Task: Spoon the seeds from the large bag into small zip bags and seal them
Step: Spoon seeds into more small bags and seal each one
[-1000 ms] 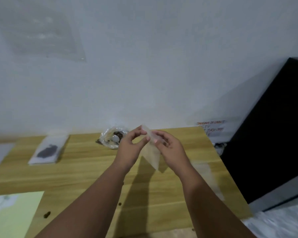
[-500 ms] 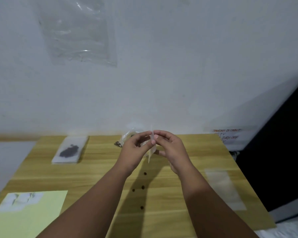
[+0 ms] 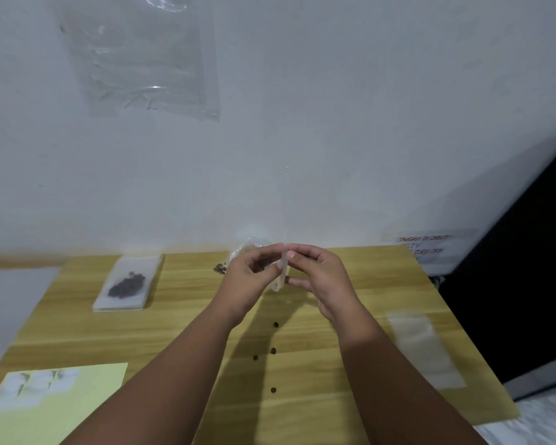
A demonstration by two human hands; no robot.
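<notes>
Two hands meet above the middle of the table [image 3: 350, 374], pinching a small zip bag [image 3: 281, 277] between them. The left hand [image 3: 247, 284] grips the bag's left face with thumb and forefinger; the right hand [image 3: 321, 281] presses its fingers [image 3: 291, 254] against the top edge from the other side. The bag is seen edge-on, held upright in the air — whether it holds seeds cannot be told.

Behind the left hand, by the wall, lies the large bag [image 3: 247, 248], crumpled and clear, with a few dark seeds [image 3: 219, 268] just beside it. Four loose seeds [image 3: 273, 351] dot the table below the hands. At the far left, a stack of filled bags [image 3: 126, 285] lies flat, a dark patch of seeds showing through the top one. On the right, well apart from the hands, an empty clear bag [image 3: 422, 346] lies flat. A pale green sheet [image 3: 61, 409] covers the near left corner — small white pieces rest on it, too blurred to identify.
</notes>
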